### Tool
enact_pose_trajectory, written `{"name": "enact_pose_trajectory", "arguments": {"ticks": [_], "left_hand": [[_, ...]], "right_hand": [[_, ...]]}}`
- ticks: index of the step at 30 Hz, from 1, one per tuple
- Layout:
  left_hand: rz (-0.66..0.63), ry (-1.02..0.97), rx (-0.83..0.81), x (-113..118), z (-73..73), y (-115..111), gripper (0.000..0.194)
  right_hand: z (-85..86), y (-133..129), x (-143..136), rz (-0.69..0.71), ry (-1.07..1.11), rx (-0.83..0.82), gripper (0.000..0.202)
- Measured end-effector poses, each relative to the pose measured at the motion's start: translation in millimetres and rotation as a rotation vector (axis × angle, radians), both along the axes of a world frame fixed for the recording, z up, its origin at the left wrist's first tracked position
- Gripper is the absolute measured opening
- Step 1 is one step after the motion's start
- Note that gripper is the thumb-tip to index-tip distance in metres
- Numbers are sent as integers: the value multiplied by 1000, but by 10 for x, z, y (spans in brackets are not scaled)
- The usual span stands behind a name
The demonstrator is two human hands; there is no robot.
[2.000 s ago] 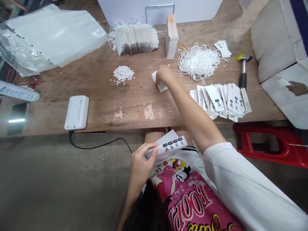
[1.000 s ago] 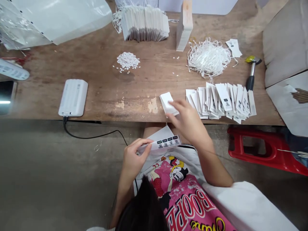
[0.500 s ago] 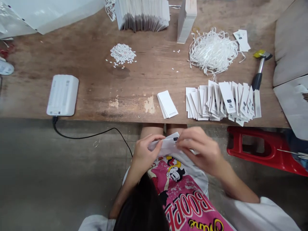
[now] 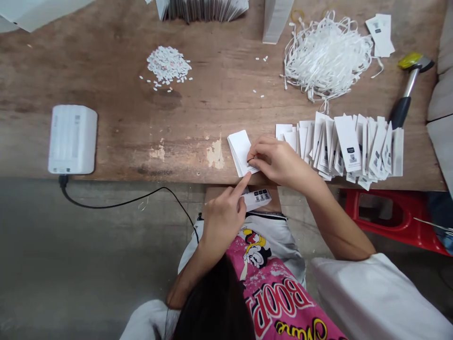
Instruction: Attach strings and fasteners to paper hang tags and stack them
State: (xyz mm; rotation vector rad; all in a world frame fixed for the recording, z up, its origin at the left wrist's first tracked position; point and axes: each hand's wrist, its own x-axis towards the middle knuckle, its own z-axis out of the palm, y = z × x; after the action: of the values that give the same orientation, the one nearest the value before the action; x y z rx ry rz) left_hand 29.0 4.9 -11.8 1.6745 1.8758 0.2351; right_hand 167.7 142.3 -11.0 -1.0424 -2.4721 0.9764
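Observation:
Over my lap, below the table edge, my left hand (image 4: 226,212) grips a few white paper tags (image 4: 257,200) with small black print, fanned slightly. Its index finger reaches up to the table edge. My right hand (image 4: 271,160) is closed in a pinch at the lower right corner of a small stack of white paper tags (image 4: 239,147); its fingers partly cover that corner. Close beside the right wrist stands a long row of printed tags (image 4: 348,141), leaning on one another.
White string loops (image 4: 329,56) lie in a heap at the back right, near a hammer (image 4: 406,89) and loose cards (image 4: 381,35). Tiny white pieces (image 4: 168,65) form a pile. A white power bank (image 4: 73,139) trails a black cable. A red stool (image 4: 382,215) stands at right.
My right hand has left the tags over my lap and moved up to the small stack on the table. My left hand keeps its tags, now with the index finger stretched forward. The view has shifted.

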Motion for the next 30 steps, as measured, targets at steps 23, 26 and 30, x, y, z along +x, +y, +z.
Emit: {"name": "enact_pose_trajectory", "arguments": {"ticks": [23, 26, 30], "left_hand": [[-42, 158, -70, 72, 46, 72, 72], [-35, 164, -80, 74, 45, 67, 72], [-38, 150, -58, 71, 39, 70, 70]], "right_hand": [[27, -95, 84, 67, -110, 249, 28], [66, -158, 103, 50, -187, 305, 35], [88, -253, 122, -55, -219, 315, 67]]}}
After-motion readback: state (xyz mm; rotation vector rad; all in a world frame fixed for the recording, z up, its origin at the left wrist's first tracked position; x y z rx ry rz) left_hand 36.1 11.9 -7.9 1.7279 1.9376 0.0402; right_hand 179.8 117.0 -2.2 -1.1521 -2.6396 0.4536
